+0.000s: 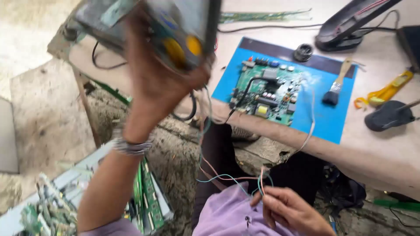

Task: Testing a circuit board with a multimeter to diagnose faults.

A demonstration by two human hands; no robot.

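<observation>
The left hand (162,83) is wrapped tight around a blurry grey box with yellow knobs (175,30), held up high. The right hand (284,209) pinches thin coloured wires (232,177) down low in the lap — near the green circuit board (269,91) on the blue mat (337,118) on the bench (385,157).

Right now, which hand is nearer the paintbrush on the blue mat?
Right. The right hand holds thin wires below the mat's near edge; the left hand is raised far left of the paintbrush, gripping a device.
</observation>
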